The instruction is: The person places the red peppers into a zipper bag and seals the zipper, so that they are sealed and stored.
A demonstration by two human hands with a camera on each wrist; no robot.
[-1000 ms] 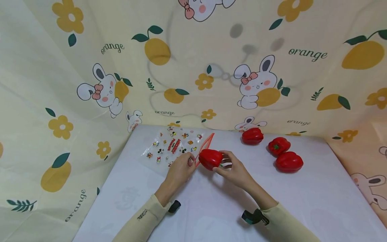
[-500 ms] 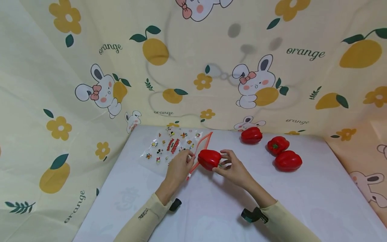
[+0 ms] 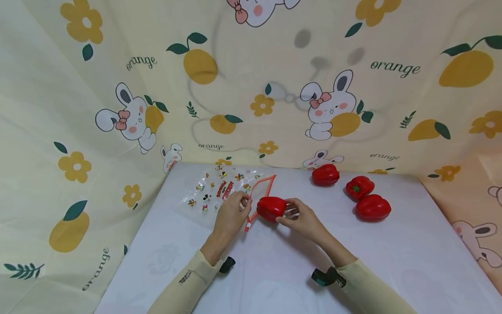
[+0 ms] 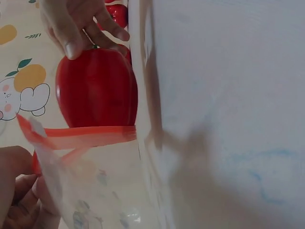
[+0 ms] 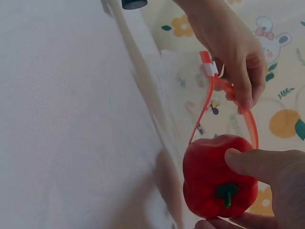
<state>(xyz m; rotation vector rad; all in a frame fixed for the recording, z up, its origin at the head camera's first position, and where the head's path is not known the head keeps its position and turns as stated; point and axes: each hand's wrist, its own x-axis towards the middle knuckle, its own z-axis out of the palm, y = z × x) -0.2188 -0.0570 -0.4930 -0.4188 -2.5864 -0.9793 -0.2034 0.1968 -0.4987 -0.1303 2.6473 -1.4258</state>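
Observation:
My right hand [image 3: 302, 218] holds a red bell pepper [image 3: 270, 209] by its stem end, thumb on one side and fingers on the other. The pepper's blunt end faces the mouth of a clear zip bag [image 3: 211, 192] with printed cartoon figures. My left hand [image 3: 232, 213] pinches the bag's orange zip edge [image 5: 250, 126], lifting one side so the mouth gapes. A white slider [image 5: 209, 68] sits at one end of that edge. In the left wrist view, the pepper [image 4: 97, 90] is right at the opening, its lower end behind the orange strip.
Three more red bell peppers lie at the back right: one pepper [image 3: 325, 175] alone, a second pepper [image 3: 359, 187] beside a third pepper [image 3: 373, 208]. A white-covered table [image 3: 274, 279] bears everything. A patterned curtain [image 3: 235, 87] hangs behind and at the sides.
My left hand has spread the bag's mouth from a narrow strip into a wider gap. The pepper in my right hand has stayed nearly in place beside it.

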